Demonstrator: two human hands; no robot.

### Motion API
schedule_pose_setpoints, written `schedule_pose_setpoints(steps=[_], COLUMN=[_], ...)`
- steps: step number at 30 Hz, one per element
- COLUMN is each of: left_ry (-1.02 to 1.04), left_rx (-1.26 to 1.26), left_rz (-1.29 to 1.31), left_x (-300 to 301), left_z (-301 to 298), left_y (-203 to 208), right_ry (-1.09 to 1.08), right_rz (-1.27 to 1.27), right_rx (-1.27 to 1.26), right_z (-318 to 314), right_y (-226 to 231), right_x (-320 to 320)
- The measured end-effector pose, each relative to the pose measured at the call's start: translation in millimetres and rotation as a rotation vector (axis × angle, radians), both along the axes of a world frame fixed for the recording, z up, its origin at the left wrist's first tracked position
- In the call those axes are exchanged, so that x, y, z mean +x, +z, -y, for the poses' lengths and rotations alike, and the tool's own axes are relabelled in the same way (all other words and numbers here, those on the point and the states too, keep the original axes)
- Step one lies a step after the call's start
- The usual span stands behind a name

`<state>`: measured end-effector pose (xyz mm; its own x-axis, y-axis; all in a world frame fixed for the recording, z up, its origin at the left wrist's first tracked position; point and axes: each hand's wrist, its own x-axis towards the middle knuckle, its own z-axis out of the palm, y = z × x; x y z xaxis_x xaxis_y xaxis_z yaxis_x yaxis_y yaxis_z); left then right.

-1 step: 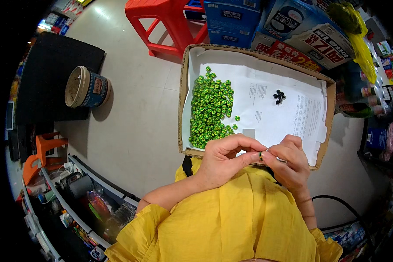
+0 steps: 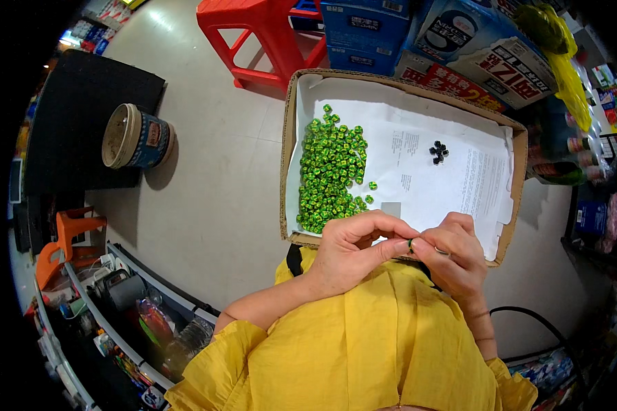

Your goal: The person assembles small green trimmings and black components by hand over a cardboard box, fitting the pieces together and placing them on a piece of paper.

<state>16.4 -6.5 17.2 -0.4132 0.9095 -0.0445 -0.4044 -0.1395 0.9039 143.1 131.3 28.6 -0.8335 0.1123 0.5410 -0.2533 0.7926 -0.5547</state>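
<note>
Both hands meet over the near edge of a shallow cardboard tray (image 2: 288, 147) lined with printed white paper. My left hand (image 2: 353, 246) pinches a small green-and-dark faceted piece (image 2: 410, 244) between thumb and forefinger. Against the same piece press the curled fingers of my right hand (image 2: 456, 253). A small silvery thing (image 2: 443, 252) shows under the right fingers; its kind is hard to make out. At the tray's left lies a heap of green faceted pieces (image 2: 332, 164) resembling dice, with a few strays beside it. Several black pieces (image 2: 438, 152) form a small cluster on the right.
Beyond the tray stand a red plastic stool (image 2: 260, 41), blue cartons (image 2: 363, 34) and a yellow plastic bag (image 2: 572, 89). Off to the left, a bucket (image 2: 140, 137) is next to a black panel (image 2: 82, 116). Shelving with goods (image 2: 130, 301) lies at the lower left.
</note>
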Motion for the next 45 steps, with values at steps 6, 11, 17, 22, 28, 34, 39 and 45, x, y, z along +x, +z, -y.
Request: schedule_pose_setpoints(steps=[6, 11, 17, 22, 28, 34, 39, 45], left_ry=[-0.036, -0.071, 0.093, 0.175, 0.227, 0.279, 0.339, 0.125], left_rx=[0.111, 0.207, 0.331, 0.382, 0.310, 0.210, 0.085, 0.165], left_rz=[-0.080, -0.151, -0.500, -0.514, -0.545, -0.595, -0.629, -0.309], left_x=[-3, -6, -8, -5, -1, 1, 1, -8], left_z=[-2, -4, -12, -17, -15, -13, -15, -11], left_y=[-1, -9, -15, -14, -15, -9, -3, -10], right_ry=[0.016, 0.047, 0.090, 0.072, 0.044, -0.050, -0.123, -0.086], right_rz=[-0.098, -0.117, -0.152, -0.255, -0.178, -0.014, -0.110, 0.063], right_rx=[-0.122, -0.193, -0.337, -0.459, -0.316, -0.067, -0.401, -1.545], right_z=[4, 3, 6, 10, 8, 4, 20, 18], right_y=[-2, -5, -16, -22, -17, -4, -18, -11], right_x=[-2, -3, -9, -17, -14, -11, -17, -13])
